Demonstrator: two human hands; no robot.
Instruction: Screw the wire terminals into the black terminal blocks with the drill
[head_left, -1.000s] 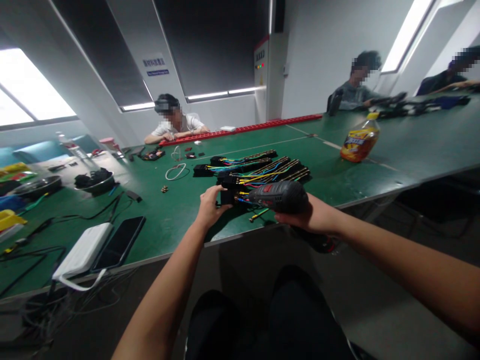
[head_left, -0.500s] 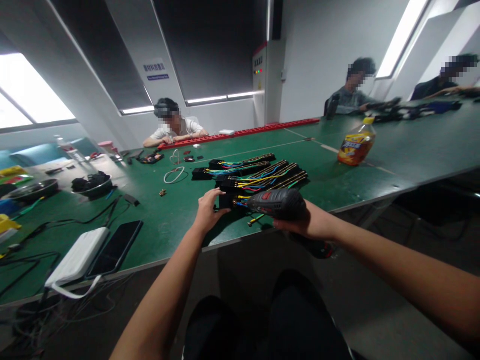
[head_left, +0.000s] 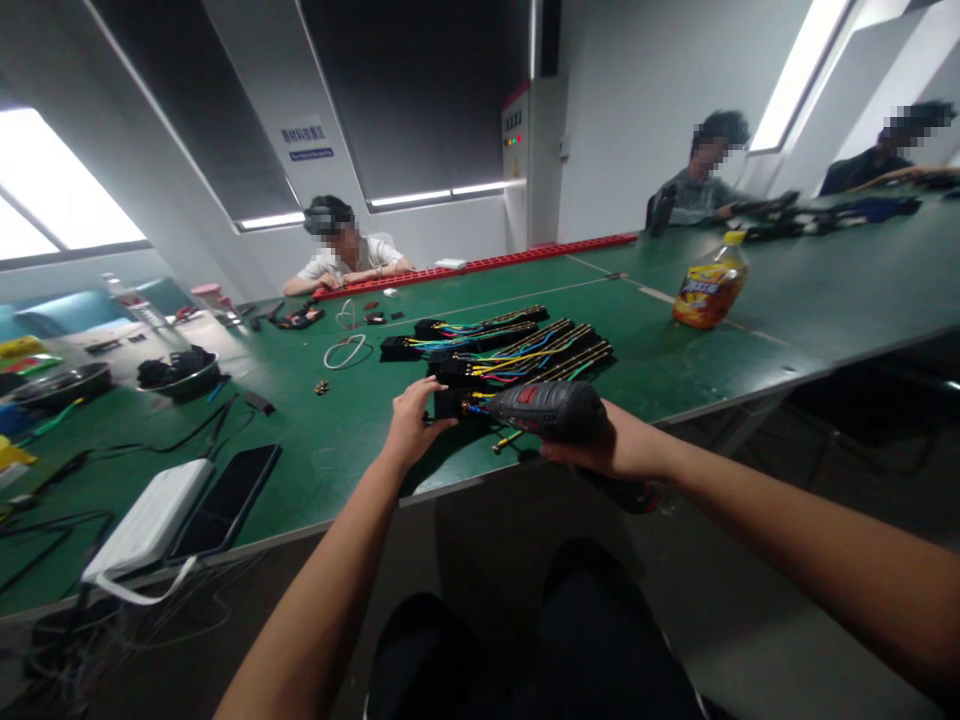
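Observation:
My right hand (head_left: 619, 440) is wrapped round the grip of a black power screwdriver (head_left: 551, 410), whose tip points left. At that tip sits a black block with wires (head_left: 448, 404), close to the table's front edge. The thumb and fingers of my left hand (head_left: 412, 420) grip the block from its left side. Whether the bit touches a screw is too small to tell. Just behind lie several similar black blocks with coloured wires (head_left: 517, 350), side by side. A yellow-green wire (head_left: 508, 440) with a metal end pokes out below the screwdriver.
Small brass parts (head_left: 322, 387) and a looped white cable (head_left: 345, 352) lie left of the blocks. A phone (head_left: 227, 500) and white power bank (head_left: 150, 520) rest at the front left. A drink bottle (head_left: 711, 280) stands to the right. Several people sit round the green table (head_left: 337, 440).
The view has shifted very slightly. Both hands, the screwdriver and the block keep the same positions relative to one another.

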